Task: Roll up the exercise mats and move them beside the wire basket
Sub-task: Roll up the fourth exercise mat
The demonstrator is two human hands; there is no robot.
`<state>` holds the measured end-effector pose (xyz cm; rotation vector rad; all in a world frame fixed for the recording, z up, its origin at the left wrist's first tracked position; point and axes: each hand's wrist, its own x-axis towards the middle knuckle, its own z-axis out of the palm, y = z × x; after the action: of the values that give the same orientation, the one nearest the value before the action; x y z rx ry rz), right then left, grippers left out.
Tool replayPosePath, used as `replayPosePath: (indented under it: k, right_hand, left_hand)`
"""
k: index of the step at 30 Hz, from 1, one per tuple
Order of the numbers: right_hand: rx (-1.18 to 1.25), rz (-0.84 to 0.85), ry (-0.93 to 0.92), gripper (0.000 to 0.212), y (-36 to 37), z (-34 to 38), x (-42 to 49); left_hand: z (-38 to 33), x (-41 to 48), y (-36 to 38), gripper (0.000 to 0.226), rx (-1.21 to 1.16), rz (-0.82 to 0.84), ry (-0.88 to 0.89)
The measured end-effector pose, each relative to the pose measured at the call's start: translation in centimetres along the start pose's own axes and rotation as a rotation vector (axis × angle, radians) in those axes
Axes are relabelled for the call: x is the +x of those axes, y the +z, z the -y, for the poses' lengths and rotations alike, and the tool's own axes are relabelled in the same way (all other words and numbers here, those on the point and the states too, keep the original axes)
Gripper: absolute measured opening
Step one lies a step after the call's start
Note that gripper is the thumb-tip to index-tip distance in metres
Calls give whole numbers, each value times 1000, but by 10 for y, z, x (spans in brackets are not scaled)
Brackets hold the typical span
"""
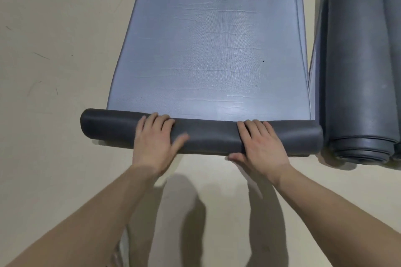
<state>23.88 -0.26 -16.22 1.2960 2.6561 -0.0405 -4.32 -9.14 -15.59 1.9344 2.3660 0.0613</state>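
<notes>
Hands: left hand (155,138) and right hand (259,145) lie flat, palms pressing the roll, clasping nothing.
Roll (201,134): dark, thin, at the blue mat's (208,50) near edge, on the floor (54,50).
Finished rolls (358,71): just right of the mat.
Risk: uneven pushing could skew the roll into a cone.

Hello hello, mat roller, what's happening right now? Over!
Left hand and right hand flat on the roll, palms down. Mat barely started, most still flat. Rolled mats close on the right; path ahead clear. Basket not in view.

No text, label or number is readable on anything here.
</notes>
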Motion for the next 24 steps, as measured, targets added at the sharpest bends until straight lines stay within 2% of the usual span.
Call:
replayPosePath:
  k: [2,3,4,7,10,14,15,17,19,21,22,24]
  right_hand:
    - [21,-12,-23,98,0,-3,2]
    - [33,-21,-34,97,1,-6,3]
    - [47,-29,-49,96,1,-10,6]
    - [111,35,-65,105,-13,-22,21]
    - [126,180,-69,101,-33,-27,23]
    - [232,378,-57,97,-48,-9,-16]
    - [241,369,-45,95,-47,-3,-32]
    - [181,219,-31,89,-41,8,-65]
    - [76,119,-31,85,-31,13,-86]
    - [96,133,-22,81,-27,8,-84]
    - [114,167,-24,80,-31,4,-76]
    - [149,266,-50,79,-42,-7,-52]
  left_hand:
    - [10,-13,6,105,145,175,114]
    - [16,-10,6,112,191,215,153]
    - [19,-2,5,110,195,214,177]
    - [16,28,-9,86,122,200,190]
    - [15,37,-33,76,59,353,164]
    - [14,11,-57,66,17,682,136]
    - [13,3,-59,60,-8,740,138]
    - [10,-3,-62,51,-73,832,132]
    - [8,1,-67,53,-157,911,89]
    - [8,4,-70,63,-198,909,54]
    - [8,3,-70,68,-195,852,33]
    - [5,-8,-70,78,-155,605,-46]
